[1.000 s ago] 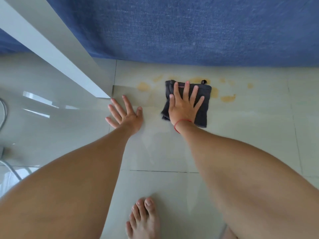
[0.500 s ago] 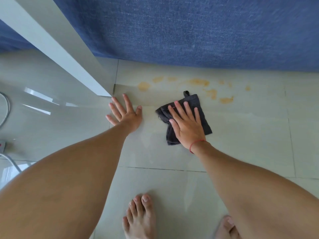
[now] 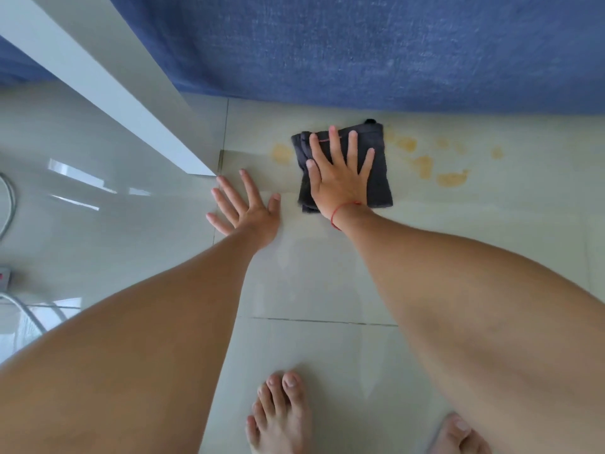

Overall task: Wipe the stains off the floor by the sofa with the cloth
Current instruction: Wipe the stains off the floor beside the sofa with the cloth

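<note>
A dark grey folded cloth (image 3: 379, 178) lies flat on the pale floor tiles just in front of the blue sofa (image 3: 360, 47). My right hand (image 3: 337, 178) presses flat on the cloth with fingers spread; a red string circles the wrist. My left hand (image 3: 245, 208) rests palm down on the bare tile to the left, fingers apart, holding nothing. Several yellow-orange stains (image 3: 451, 178) dot the floor right of the cloth, and one stain (image 3: 282, 153) sits just left of it.
A white board edge (image 3: 108, 93) runs diagonally from the upper left to a corner near my left hand. A cable and a power strip (image 3: 5, 273) lie at the far left. My bare feet (image 3: 281, 417) stand at the bottom.
My right hand pulled the cloth back toward me, then pushed it forward again to the sofa's foot, over the left stains. The left hand stayed put.
</note>
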